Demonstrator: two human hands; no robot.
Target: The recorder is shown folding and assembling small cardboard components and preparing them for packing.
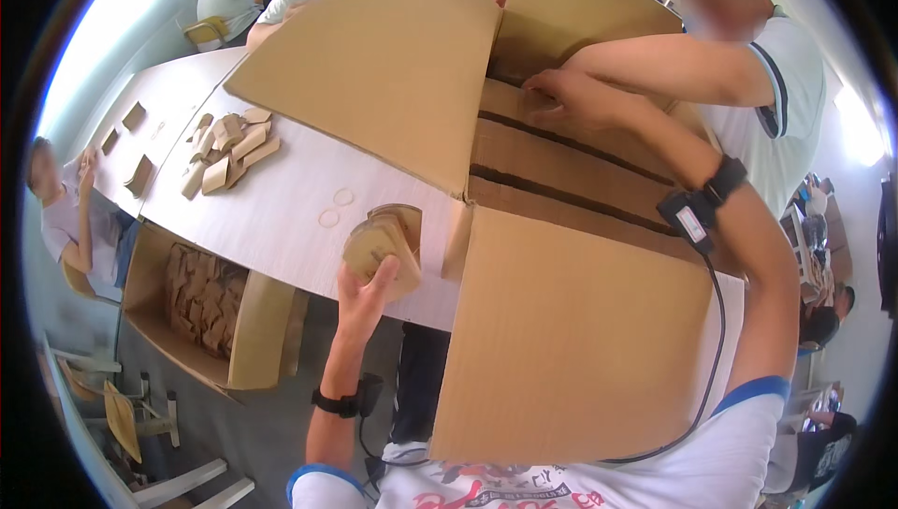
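Observation:
My left hand is closed around a stack of curved brown cardboard pieces, held just above the table's near edge. My right hand reaches over the large open cardboard box, its fingers bent down at the far part of the contents. What those fingers grip, if anything, is hidden. Brown cardboard rows with dark gaps between them fill the box. Two rubber bands lie on the table beside the stack.
Loose folded cardboard pieces lie heaped on the white table. A lower carton at left holds many brown pieces. A co-worker's arm reaches across the box's far right side. Box flaps stand spread; a cable hangs from my right wrist.

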